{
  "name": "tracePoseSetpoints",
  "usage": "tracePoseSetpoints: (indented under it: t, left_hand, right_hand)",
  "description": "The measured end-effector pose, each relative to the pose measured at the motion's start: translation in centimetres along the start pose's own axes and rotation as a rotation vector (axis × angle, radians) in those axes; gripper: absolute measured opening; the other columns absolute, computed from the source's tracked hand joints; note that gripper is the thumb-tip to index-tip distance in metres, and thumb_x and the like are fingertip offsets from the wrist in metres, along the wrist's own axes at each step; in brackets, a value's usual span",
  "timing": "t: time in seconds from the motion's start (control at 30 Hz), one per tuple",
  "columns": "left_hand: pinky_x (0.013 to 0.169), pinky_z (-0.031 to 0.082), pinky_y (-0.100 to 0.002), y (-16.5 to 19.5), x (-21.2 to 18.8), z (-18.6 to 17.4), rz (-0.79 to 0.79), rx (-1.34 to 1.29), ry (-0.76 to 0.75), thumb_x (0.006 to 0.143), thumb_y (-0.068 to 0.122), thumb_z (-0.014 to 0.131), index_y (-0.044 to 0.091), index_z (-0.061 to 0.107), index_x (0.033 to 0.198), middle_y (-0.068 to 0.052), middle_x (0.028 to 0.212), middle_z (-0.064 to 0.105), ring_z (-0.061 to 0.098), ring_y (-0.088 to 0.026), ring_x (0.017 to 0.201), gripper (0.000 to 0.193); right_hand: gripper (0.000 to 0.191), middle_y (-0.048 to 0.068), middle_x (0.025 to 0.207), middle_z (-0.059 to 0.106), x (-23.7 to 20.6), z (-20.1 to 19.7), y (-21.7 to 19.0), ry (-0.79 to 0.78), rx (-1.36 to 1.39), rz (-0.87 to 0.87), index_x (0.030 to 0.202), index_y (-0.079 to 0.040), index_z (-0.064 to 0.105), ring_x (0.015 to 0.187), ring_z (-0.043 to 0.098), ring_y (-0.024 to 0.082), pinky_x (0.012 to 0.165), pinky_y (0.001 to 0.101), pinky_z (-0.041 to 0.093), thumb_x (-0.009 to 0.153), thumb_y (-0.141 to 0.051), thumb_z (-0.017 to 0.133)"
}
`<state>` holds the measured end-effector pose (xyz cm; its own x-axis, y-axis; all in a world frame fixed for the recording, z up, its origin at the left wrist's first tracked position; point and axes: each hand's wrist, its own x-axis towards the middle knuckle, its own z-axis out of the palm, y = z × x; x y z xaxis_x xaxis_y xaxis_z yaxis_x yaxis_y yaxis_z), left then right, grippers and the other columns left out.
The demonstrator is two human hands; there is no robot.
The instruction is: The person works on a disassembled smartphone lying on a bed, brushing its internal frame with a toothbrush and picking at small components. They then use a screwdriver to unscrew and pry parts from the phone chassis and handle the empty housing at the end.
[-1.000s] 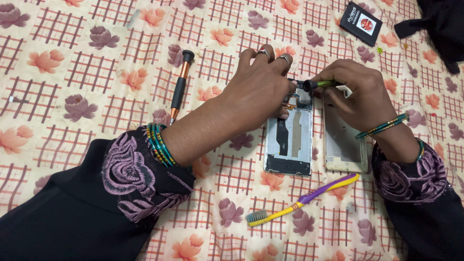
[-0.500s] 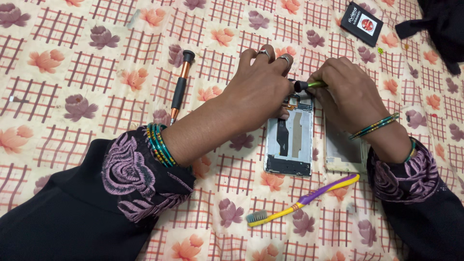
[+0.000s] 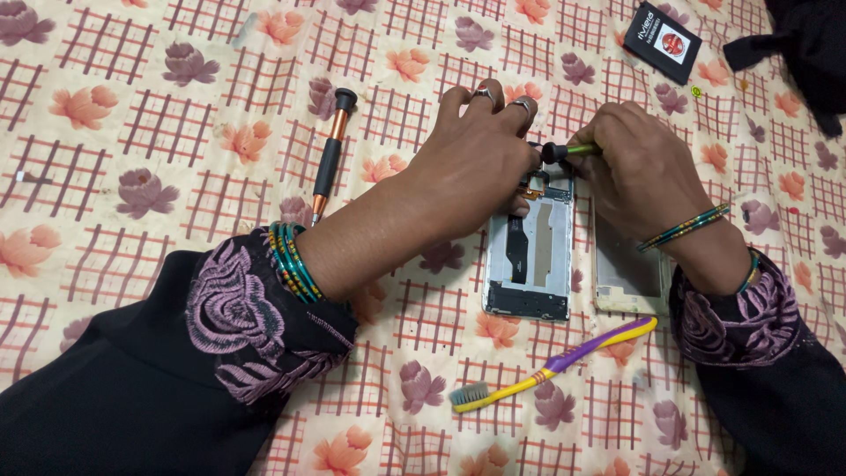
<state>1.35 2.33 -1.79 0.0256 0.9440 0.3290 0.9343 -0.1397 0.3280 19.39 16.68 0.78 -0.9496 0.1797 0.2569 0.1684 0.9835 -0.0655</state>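
Note:
An opened phone point(image 3: 529, 256) lies on the flowered cloth with its inner frame and parts showing. My left hand point(image 3: 471, 167) rests over the phone's top end, fingers curled and pressing on it. Just right of it, my right hand point(image 3: 630, 167) grips a small green-handled screwdriver point(image 3: 564, 152) with a black cap, its tip hidden between the two hands at the phone's top. The phone's pale back cover point(image 3: 627, 269) lies beside the phone, partly under my right wrist.
A black and orange screwdriver point(image 3: 330, 159) lies left of my left hand. A yellow and purple toothbrush point(image 3: 555, 363) lies below the phone. A black flat battery point(image 3: 663, 41) sits at the top right, near dark cloth point(image 3: 811, 44).
My right hand has shifted slightly left and up along the phone's top with the green screwdriver. The left hand has stayed in place.

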Motion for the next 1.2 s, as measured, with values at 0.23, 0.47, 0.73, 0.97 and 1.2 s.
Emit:
tracePoseSetpoints:
  t: [0.23, 0.47, 0.73, 0.97, 1.2]
  left_hand:
    - [0.104, 0.031, -0.059, 0.1, 0.0, 0.1, -0.011, -0.008, -0.02, 0.066, 0.042, 0.087, 0.013, 0.081, 0.099, -0.015, 0.128, 0.058, 0.047, -0.038, 0.127, 0.045]
    - [0.104, 0.031, -0.059, 0.0, 0.0, 0.0, -0.007, -0.009, -0.021, 0.065, 0.042, 0.088, 0.012, 0.081, 0.096, -0.015, 0.128, 0.058, 0.046, -0.038, 0.127, 0.044]
    - [0.103, 0.032, -0.059, 0.0, -0.1, 0.1, 0.006, 0.005, -0.007, 0.066, 0.04, 0.088, 0.011, 0.081, 0.097, -0.015, 0.128, 0.059, 0.046, -0.039, 0.127, 0.043]
    - [0.104, 0.031, -0.06, 0.1, 0.0, 0.1, -0.001, 0.015, -0.022, 0.067, 0.038, 0.088, 0.012, 0.081, 0.1, -0.016, 0.129, 0.059, 0.046, -0.039, 0.126, 0.042]
    - [0.105, 0.031, -0.059, 0.1, 0.0, -0.1, -0.026, 0.005, -0.078, 0.068, 0.039, 0.088, 0.012, 0.081, 0.1, -0.015, 0.129, 0.059, 0.045, -0.037, 0.128, 0.042]
  right_hand:
    - [0.017, 0.014, 0.094, 0.061, 0.1, 0.0, 0.0, -0.011, -0.018, -0.002, 0.099, -0.001, 0.06, 0.094, 0.062, 0.035, 0.078, 0.0462, 0.051, 0.086, 0.001, 0.071]
    - [0.014, 0.014, 0.093, 0.061, 0.2, 0.0, -0.1, -0.039, -0.051, 0.024, 0.099, -0.001, 0.06, 0.094, 0.062, 0.036, 0.076, 0.047, 0.05, 0.09, -0.003, 0.071]
    - [0.014, 0.016, 0.087, 0.064, 0.1, 0.7, 0.5, -0.022, 0.092, 0.162, 0.093, 0.002, 0.064, 0.075, 0.064, 0.033, 0.065, 0.0445, 0.05, 0.094, -0.01, 0.072]
    - [0.02, 0.012, 0.074, 0.064, -0.3, 1.5, 1.2, 0.057, 0.242, 0.255, 0.088, 0.004, 0.066, 0.059, 0.059, 0.016, 0.054, 0.0315, 0.046, 0.094, -0.012, 0.076]
    - [0.019, 0.004, 0.065, 0.06, -0.4, 1.7, 2.0, -0.027, 0.339, 0.473, 0.091, 0.001, 0.071, 0.057, 0.047, 0.007, 0.05, 0.0262, 0.037, 0.096, -0.016, 0.077]
